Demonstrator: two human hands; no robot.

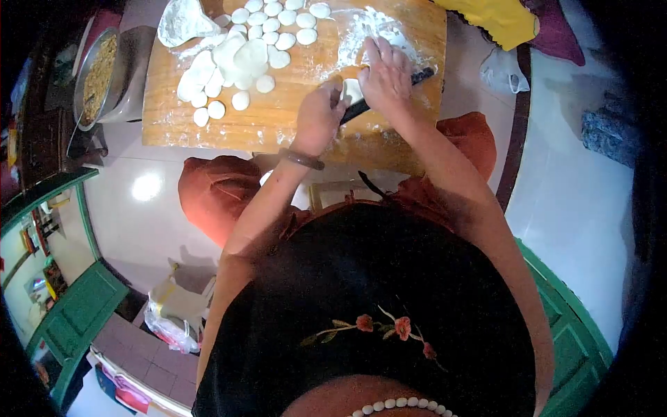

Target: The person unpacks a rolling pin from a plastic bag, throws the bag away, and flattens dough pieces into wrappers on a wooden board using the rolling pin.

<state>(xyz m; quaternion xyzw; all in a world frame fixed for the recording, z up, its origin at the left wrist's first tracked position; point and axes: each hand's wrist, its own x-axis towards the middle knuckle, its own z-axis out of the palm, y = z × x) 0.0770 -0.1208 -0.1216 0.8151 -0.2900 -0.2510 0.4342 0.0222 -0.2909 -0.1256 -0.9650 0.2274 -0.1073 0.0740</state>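
Note:
A dark rolling pin (424,75) lies slantwise near the front right of the floured wooden board (292,132). On it rests my right hand (387,78), palm over the pin and fingers reaching forward. My left hand (321,117) pinches the edge of a small white dough wrapper (352,90), which is partly covered by both hands and the pin. To the left, several rolled dough wrappers (240,59) lie overlapping. Around and behind them are several small flattened dough pieces (269,25). Loose flour (368,28) is spread beyond my right hand.
A metal bowl of brownish filling (99,80) with a utensil in it stands left of the board. A white floury heap or cloth (184,24) sits at the board's back left. My knees (219,194) are under the front edge. A plastic bag (504,71) lies at right.

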